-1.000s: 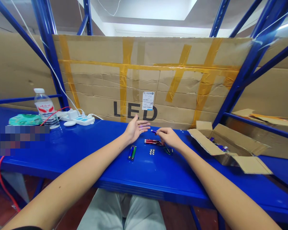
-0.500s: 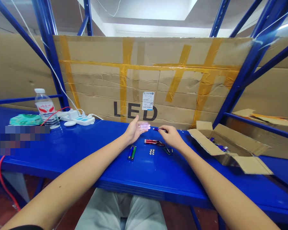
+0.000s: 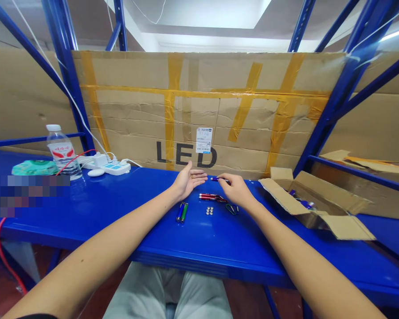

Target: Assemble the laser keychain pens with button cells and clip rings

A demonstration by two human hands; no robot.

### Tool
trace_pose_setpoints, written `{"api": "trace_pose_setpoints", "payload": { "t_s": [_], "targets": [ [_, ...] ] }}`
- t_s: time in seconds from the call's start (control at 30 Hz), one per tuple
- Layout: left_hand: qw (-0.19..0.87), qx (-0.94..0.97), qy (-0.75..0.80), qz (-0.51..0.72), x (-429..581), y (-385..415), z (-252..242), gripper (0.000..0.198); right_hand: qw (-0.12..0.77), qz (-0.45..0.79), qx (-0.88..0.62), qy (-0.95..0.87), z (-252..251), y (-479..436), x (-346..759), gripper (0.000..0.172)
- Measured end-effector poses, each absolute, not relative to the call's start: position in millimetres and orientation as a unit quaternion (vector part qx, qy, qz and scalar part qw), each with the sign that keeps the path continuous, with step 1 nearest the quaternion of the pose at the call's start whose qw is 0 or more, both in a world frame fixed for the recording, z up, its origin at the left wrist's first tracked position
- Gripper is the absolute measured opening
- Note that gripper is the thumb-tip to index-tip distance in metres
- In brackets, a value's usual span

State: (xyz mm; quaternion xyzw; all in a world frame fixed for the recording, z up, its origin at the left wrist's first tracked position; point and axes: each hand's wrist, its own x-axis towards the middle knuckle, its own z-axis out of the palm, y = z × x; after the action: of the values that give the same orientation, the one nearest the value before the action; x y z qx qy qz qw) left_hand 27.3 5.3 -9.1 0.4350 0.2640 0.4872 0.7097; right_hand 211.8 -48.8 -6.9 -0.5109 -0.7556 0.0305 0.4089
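Note:
My left hand [image 3: 186, 181] is held above the table with its palm turned to the right and its fingers stretched out, holding nothing. My right hand [image 3: 234, 188] grips a small purple flashlight [image 3: 214, 179], whose front end points at the left fingertips, a short gap away. Below the hands lie two red flashlights [image 3: 206, 197] with a dark strap. Several silver button cells [image 3: 209, 211] sit in a small cluster nearer me. To their right is a dark green clip [image 3: 232, 209]. A blue flashlight [image 3: 180, 212] and a green flashlight [image 3: 184, 213] lie side by side left of the cells.
An open cardboard box [image 3: 332, 221] with purple items inside stands on the blue table [image 3: 113, 208] at the right. At the left are a water bottle [image 3: 61, 153], a green soft pack [image 3: 35, 168] and a white power strip [image 3: 115, 167]. A large cardboard panel [image 3: 136, 115] rises behind.
The purplish light that fell on my left fingers half a second ago is gone. Both hands have stayed in nearly the same place.

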Motion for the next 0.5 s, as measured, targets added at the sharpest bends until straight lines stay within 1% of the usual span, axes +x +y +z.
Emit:
{"api": "trace_pose_setpoints", "payload": {
  "t_s": [0.27,0.5],
  "targets": [
    [0.714,0.433,0.256,0.487,27.8,4.7,-8.9,0.062,0.44,0.023,-0.496,-0.749,-5.1,-50.4,214.1,0.027],
    [0.711,0.435,0.256,0.49,27.2,5.8,-10.5,0.063,0.431,0.011,-0.506,-0.748,-3.2,-52.1,214.5,0.026]
  ]
}}
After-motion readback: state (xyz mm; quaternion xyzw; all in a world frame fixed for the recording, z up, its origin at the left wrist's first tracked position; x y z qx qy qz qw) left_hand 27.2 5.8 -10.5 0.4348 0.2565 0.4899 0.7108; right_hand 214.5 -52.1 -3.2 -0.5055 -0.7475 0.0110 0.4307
